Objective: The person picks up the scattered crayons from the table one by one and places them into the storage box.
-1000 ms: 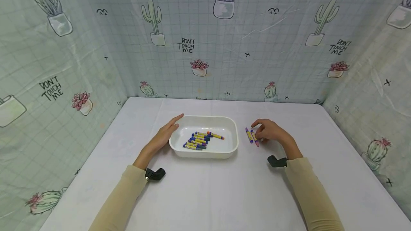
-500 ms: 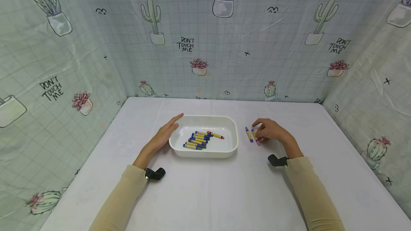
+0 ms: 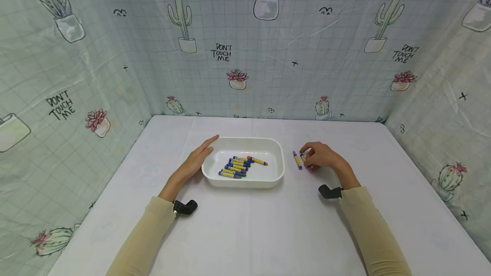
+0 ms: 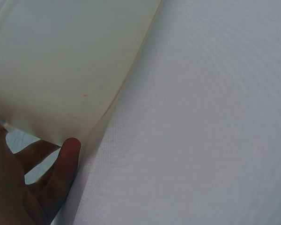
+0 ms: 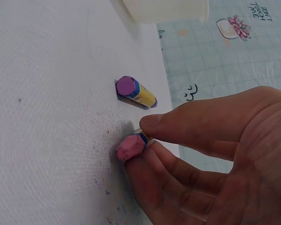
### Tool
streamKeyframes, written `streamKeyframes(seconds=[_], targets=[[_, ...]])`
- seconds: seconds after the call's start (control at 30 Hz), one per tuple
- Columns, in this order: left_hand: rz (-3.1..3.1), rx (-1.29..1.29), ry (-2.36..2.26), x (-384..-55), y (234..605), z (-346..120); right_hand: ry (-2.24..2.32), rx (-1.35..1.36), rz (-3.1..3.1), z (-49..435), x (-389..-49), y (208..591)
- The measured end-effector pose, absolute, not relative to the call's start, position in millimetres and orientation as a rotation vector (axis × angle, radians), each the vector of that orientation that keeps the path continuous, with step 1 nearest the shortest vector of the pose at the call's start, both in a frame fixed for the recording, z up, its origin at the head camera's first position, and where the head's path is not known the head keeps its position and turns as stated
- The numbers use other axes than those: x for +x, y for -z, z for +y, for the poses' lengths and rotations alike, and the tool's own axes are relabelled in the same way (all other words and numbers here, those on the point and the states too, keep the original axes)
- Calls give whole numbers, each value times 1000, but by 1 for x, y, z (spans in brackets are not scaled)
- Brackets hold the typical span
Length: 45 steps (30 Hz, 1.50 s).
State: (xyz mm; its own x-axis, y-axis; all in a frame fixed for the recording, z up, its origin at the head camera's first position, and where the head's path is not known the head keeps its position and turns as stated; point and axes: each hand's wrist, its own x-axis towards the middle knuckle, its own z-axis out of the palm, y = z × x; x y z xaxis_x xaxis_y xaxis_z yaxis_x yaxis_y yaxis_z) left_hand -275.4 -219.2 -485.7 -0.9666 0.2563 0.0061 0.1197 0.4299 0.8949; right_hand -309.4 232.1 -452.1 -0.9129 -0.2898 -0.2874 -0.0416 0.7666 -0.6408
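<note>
My right hand [image 3: 322, 155] pinches a pink crayon [image 5: 132, 146] between thumb and fingers, low over the table. Just left of it a purple crayon [image 3: 297, 160] lies by itself on the cloth; the right wrist view shows its purple end. In the middle stands a white tray [image 3: 245, 184], with several crayons [image 3: 234, 169] lying in it side by side and an orange crayon [image 3: 258, 161] slanted apart from them. Resting against the tray's left end is my left hand [image 3: 196, 160], its fingers extended along the rim. The left wrist view shows its thumb touching the tray wall [image 4: 70, 93].
A white cloth [image 3: 245, 229] covers the table [image 3: 184, 127]. Behind and at both sides hangs a curtain [image 3: 245, 33] printed with cacti. Each wrist wears a black camera mount [image 3: 186, 208]. Small coloured specks mark the cloth near the right hand.
The pink crayon has turned and shifted slightly in my right fingers, and more of it is now covered by the hand. The left hand and the tray stay put.
</note>
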Motion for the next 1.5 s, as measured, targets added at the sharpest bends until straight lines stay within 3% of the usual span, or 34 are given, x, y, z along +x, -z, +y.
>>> streamKeyframes(seconds=[1.5], targets=[[2540,329,-1581,-273,484,-219,959,-402,2641,221,-295,419]])
